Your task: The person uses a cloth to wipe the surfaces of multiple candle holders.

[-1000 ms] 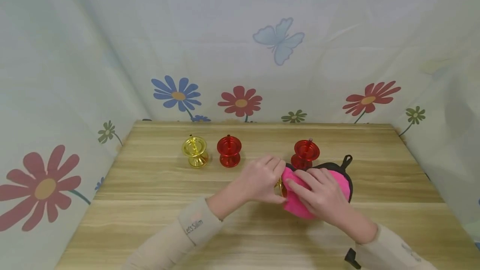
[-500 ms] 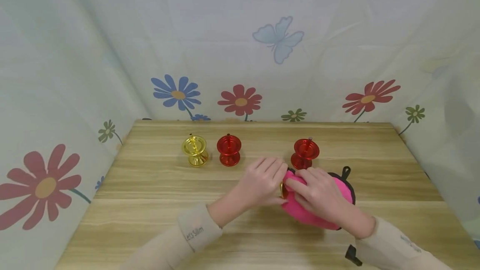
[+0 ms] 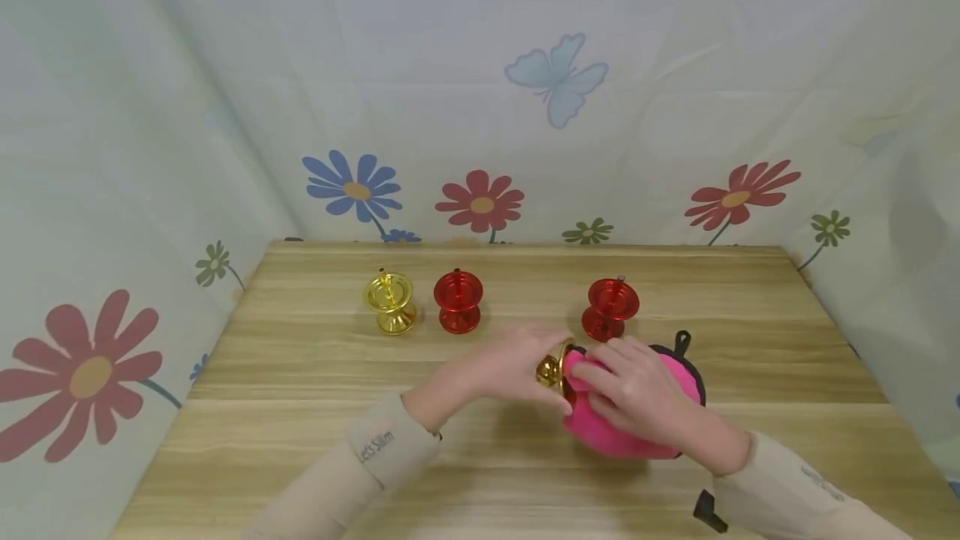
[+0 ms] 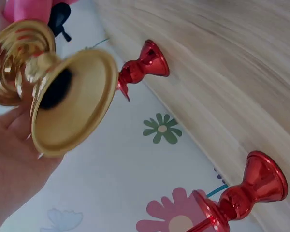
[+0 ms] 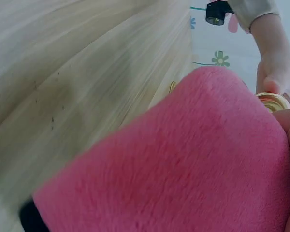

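Head view, going left to right: a gold stand (image 3: pixel 392 307) stands up near the back of the table (image 3: pixel 810 440), and a red stand (image 3: pixel 459 302) stands just beside it, not touching. Next I see the left hand (image 3: pixel 513 365). It holds a tipped gold stand (image 3: pixel 549 372), with fingers on the far side and the thumb on the near side. That stand is on its side, between the two hands. Its long way runs across, from left to right. Its hollow foot points left, toward the left wrist, and a black patch (image 4: pixel 58 89) shows inside the foot. Its dish end points right, up to a fuzzy pink cloth (image 3: pixel 618 437). Behind the fingers, another red stand (image 3: pixel 609 307) stands up, very near, so the room there is small. The right hand (image 3: pixel 633 377) grips the cloth with bent fingers. A black loop (image 3: pixel 681 344) sticks out at the back of the cloth. Farther right, lots of wood reaches to the table's side edge. The table's back edge meets the flowery wall (image 3: pixel 420 107).
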{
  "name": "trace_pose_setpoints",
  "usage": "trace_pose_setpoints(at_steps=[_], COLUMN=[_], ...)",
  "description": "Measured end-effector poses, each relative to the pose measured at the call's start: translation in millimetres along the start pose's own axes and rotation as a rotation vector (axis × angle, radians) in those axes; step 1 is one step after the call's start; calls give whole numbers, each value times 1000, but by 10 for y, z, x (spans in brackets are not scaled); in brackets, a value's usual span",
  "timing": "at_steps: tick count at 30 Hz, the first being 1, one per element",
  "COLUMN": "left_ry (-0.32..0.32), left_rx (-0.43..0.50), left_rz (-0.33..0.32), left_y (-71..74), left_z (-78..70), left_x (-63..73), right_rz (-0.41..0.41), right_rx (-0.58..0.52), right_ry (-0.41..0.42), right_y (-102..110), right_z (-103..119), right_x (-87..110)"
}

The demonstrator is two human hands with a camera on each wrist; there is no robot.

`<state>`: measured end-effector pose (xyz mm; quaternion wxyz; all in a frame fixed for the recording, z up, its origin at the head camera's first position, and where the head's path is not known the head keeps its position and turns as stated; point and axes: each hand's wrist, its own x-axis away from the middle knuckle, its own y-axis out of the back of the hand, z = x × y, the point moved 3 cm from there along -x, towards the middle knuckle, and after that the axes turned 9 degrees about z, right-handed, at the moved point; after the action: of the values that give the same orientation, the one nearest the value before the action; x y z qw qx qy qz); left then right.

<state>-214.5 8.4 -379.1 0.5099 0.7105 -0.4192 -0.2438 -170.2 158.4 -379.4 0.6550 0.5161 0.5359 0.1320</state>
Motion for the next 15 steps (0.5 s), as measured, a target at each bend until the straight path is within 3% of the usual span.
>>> trace_pose_setpoints(at_steps=[3,7,9,11,15], left_ry=[50,89,94,103,105], left_rx=[-110,-305,-337,-298,-74], left_rz=[-53,-180,-213,-185,-22], left_y=[-8,-61,-84,-89,-36], left_z=[-39,-90,-101,-93,-24], left_x=[6,16,19,21,11], right_rz=[30,46,49,56,77], right_rx=[-49,-98,-117,-133,-151], right_ry=[-65,-152,-166,-164,-142], right_y=[5,11,8,2,-8], right_z=[-27,-65,-72,-73,-74], right_x=[9,18,17,16,5])
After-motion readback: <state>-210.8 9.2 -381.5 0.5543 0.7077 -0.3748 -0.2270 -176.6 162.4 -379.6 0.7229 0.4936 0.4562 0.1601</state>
